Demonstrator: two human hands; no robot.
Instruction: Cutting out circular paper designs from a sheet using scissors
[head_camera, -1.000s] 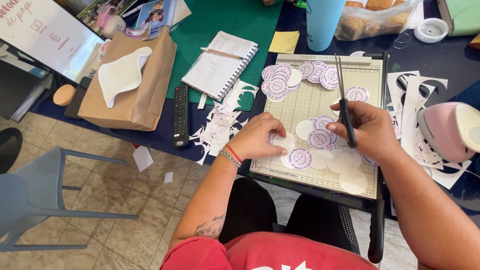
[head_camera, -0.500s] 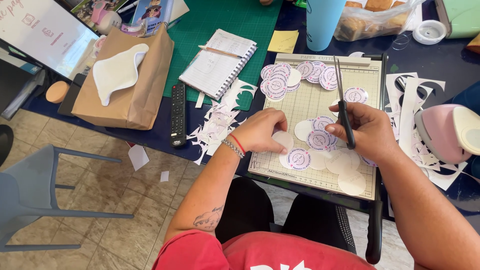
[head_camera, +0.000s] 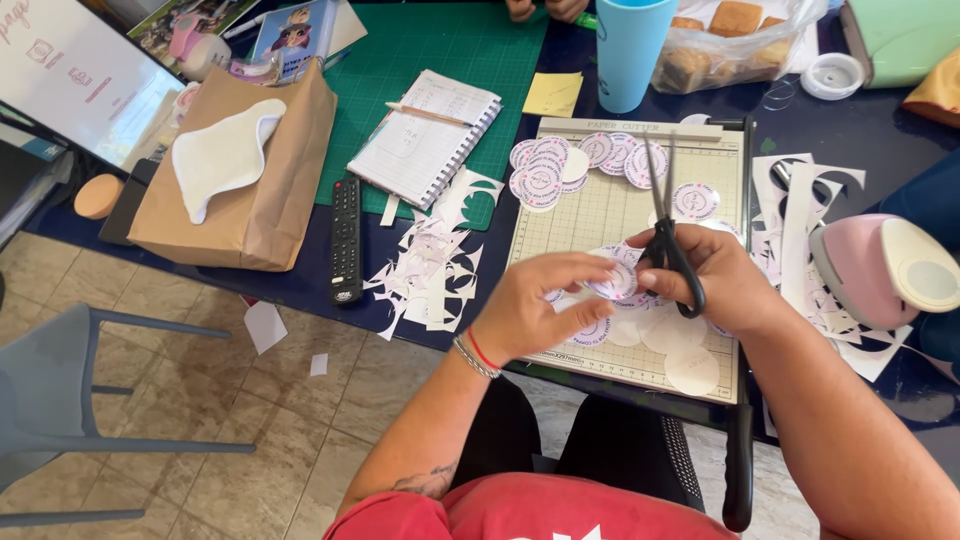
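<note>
Left hand (head_camera: 535, 305): fingers pinched on the edge of a round paper sticker (head_camera: 612, 281), holding it just above the paper cutter board (head_camera: 610, 205).
Right hand (head_camera: 725, 280): fingers looped shut through the handles of black scissors (head_camera: 665, 230), blades together and pointing far, away from the person.
Sticker: sits right between both hands, touching the left fingertips, just beside the scissor handles.
More cut circles (head_camera: 570, 165): piled at the far end of the board, a few plain ones (head_camera: 685, 365) near the right wrist.
Paper scraps (head_camera: 435, 265): scattered on the counter (head_camera: 300, 285) left of the board.
Remote (head_camera: 345, 240): further left, next to a brown paper bag (head_camera: 255, 205).
Pink punch (head_camera: 880, 270): off to the right.
</note>
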